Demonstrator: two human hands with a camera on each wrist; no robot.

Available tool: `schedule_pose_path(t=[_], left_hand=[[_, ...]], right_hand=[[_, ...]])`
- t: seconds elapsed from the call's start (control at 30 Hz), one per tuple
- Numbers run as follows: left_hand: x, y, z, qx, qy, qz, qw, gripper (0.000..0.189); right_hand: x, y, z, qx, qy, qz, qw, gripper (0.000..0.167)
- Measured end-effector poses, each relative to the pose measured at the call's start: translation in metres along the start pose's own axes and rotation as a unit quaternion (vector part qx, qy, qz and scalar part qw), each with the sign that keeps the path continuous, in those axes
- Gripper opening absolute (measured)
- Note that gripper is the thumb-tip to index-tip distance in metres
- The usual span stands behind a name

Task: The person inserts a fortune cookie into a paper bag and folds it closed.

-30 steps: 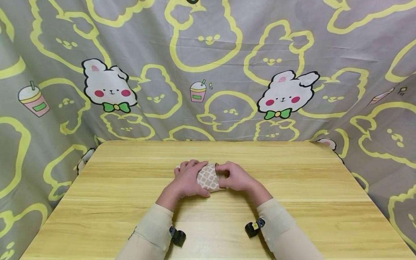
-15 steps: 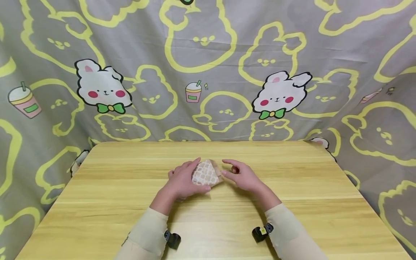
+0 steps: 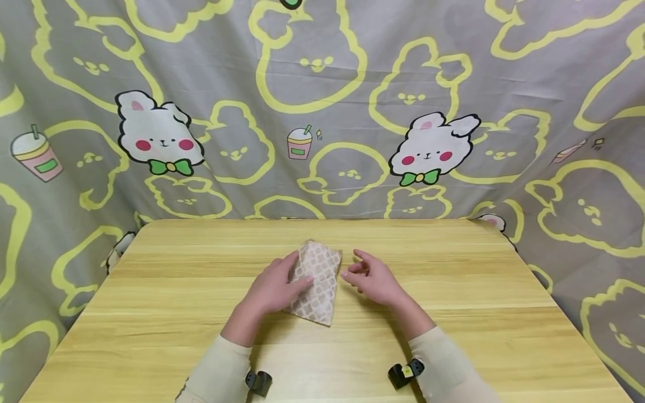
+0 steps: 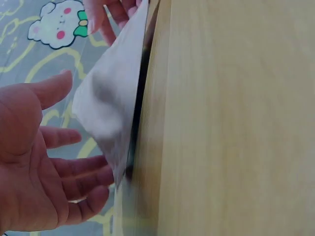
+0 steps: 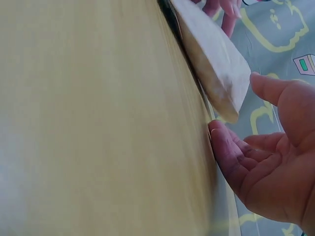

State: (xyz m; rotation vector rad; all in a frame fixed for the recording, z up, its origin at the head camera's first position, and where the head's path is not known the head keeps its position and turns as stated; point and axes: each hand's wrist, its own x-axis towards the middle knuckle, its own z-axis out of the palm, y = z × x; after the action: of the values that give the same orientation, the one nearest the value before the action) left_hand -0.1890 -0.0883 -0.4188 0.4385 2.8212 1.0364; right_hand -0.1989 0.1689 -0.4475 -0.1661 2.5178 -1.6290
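Observation:
A flat paper bag with a beige-and-white lattice print lies at a slant in the middle of the table. My left hand is at its left edge, the thumb overlapping the print in the head view. From the left wrist, the bag appears as a pale tilted sheet, and my thumb and fingers are spread loosely beside it, fingertips right at its lower corner. My right hand is just off the bag's right edge, fingers loosely bent around nothing. In the right wrist view the bag's brown side shows near those fingertips.
The wooden table reaches back to a grey curtain printed with yellow outlines and white rabbits. More curtain hangs at both sides. Small black cameras, such as the one on the right wrist, stick out inward from the sleeves.
The bag has gone from bunched and folded between both hands to flat on the table. My right hand has come away from it to the right; the left hand's hold has loosened.

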Motion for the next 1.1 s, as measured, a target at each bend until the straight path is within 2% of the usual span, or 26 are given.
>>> schedule_pose_path(t=[0.17, 0.3, 0.47, 0.63, 0.8, 0.93, 1.1], left_hand=[[0.001, -0.002, 0.002, -0.062, -0.009, 0.012, 0.9979, 0.074], [0.004, -0.003, 0.004, -0.091, -0.009, 0.019, 0.9956, 0.076], [0.007, -0.002, 0.006, -0.128, 0.017, 0.029, 0.9913, 0.082], [0.007, 0.003, 0.006, -0.143, 0.050, 0.039, 0.9876, 0.092], [0.007, 0.010, 0.005, -0.157, 0.083, 0.059, 0.9823, 0.096], [0.005, 0.014, 0.003, -0.163, 0.107, 0.072, 0.9781, 0.097], [0.003, 0.019, 0.002, -0.166, 0.117, 0.098, 0.9742, 0.096]], right_hand=[[-0.001, -0.004, 0.009, 0.024, -0.010, -0.004, 0.9997, 0.079], [-0.003, -0.005, 0.011, 0.035, -0.012, -0.005, 0.9993, 0.078], [-0.005, -0.006, 0.010, 0.048, 0.009, -0.002, 0.9988, 0.078], [-0.006, -0.010, 0.006, 0.086, 0.029, 0.001, 0.9959, 0.077], [-0.010, -0.016, 0.000, 0.087, 0.034, -0.035, 0.9950, 0.068], [-0.013, -0.020, -0.003, 0.084, 0.021, -0.074, 0.9935, 0.057], [-0.016, -0.024, -0.002, 0.115, 0.003, -0.119, 0.9862, 0.045]])
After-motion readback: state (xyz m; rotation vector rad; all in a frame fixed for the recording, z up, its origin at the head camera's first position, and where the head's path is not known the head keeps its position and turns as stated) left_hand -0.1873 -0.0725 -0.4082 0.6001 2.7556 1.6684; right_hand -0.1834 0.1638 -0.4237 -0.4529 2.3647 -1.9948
